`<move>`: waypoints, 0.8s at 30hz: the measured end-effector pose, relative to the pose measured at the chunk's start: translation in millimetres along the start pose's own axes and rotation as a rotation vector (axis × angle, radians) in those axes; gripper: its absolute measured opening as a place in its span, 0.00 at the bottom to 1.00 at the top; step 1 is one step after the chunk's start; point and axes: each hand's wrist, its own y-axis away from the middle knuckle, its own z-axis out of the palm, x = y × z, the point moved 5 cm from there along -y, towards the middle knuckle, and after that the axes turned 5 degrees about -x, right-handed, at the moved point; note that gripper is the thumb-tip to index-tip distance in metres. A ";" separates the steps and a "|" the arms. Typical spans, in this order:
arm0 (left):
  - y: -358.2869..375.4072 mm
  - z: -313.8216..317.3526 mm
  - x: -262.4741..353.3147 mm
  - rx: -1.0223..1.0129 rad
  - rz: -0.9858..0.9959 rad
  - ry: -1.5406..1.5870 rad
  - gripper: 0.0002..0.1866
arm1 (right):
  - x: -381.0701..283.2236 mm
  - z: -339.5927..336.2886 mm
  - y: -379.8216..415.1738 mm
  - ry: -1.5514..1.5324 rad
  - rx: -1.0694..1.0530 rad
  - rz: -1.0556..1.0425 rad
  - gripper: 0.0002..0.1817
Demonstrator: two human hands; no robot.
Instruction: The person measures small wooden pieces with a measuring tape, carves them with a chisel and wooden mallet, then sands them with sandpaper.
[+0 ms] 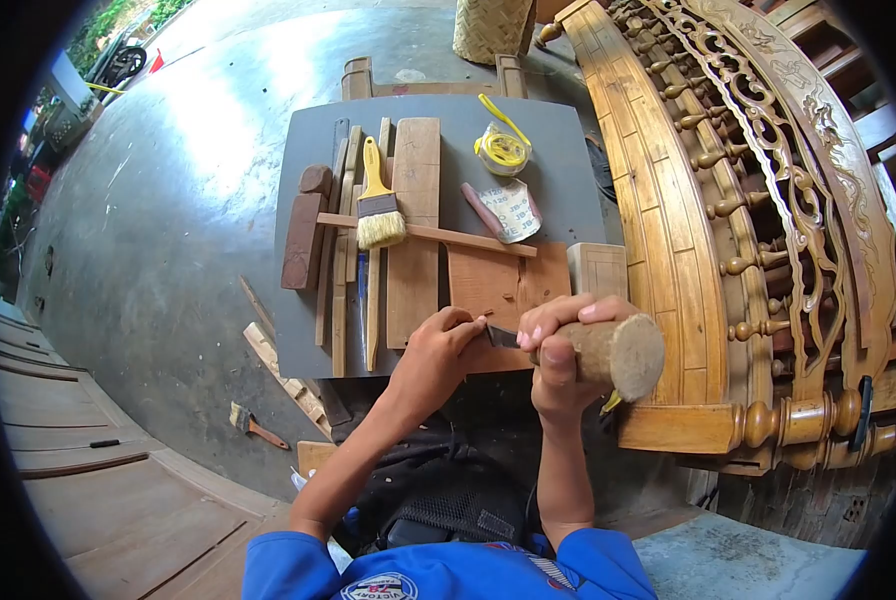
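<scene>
My right hand (pixel 568 350) is wrapped round a thick, round wooden handle (pixel 608 355), its flat end turned up toward me. A short dark metal blade (pixel 504 338) runs from the handle side toward my left hand; it looks like a chisel, though part is hidden by my fingers. My left hand (pixel 438 350) is closed, its thumb and fingertips pinched at the blade's far end; what they grip is hidden. Both hands are over the near edge of a reddish wooden board (pixel 483 275) on the grey tabletop (pixel 558 130).
On the table lie a yellow-handled paintbrush (pixel 376 195), a thin wooden strip (pixel 448 236), several wood lengths (pixel 414 200), a yellow tape measure (pixel 503 150) and sandpaper (pixel 508 212). Carved wooden furniture (pixel 668 240) stands close on the right. Another brush (pixel 258 427) lies on the floor.
</scene>
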 end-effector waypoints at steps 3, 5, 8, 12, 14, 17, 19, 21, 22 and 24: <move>-1.0 -0.3 -1.7 -0.044 -0.009 0.004 0.17 | 0.9 0.0 -1.7 0.101 -0.033 -0.020 0.24; -4.4 -5.7 7.9 0.040 0.123 -0.019 0.22 | 3.8 0.3 0.2 0.172 -0.068 -0.033 0.23; -15.6 -10.1 26.5 0.018 0.199 0.215 0.29 | 4.8 7.3 5.5 0.136 -0.114 -0.029 0.23; -14.0 5.0 6.9 -0.036 0.164 0.199 0.32 | 7.1 -0.8 2.5 0.111 -0.100 0.012 0.22; -5.6 -1.0 8.7 0.100 0.246 0.075 0.31 | 13.7 -10.5 3.6 0.202 -0.049 -0.041 0.21; -0.6 -12.0 3.9 0.094 0.251 0.063 0.31 | 15.5 -14.3 2.6 0.098 0.056 -0.013 0.20; 3.6 -18.9 2.7 0.161 0.252 -0.079 0.28 | 15.4 -12.3 -0.4 -0.013 0.099 0.018 0.19; 18.8 -27.7 -4.1 0.174 0.264 -0.210 0.26 | 12.9 -14.8 -0.2 -0.069 0.117 0.043 0.19; 30.8 -34.5 -5.0 0.202 0.222 -0.235 0.22 | 7.0 -12.4 -2.6 -0.102 0.100 0.048 0.17; 46.0 -38.7 -8.2 0.170 0.114 -0.316 0.21 | 6.1 -14.0 -2.7 -0.069 0.089 0.038 0.19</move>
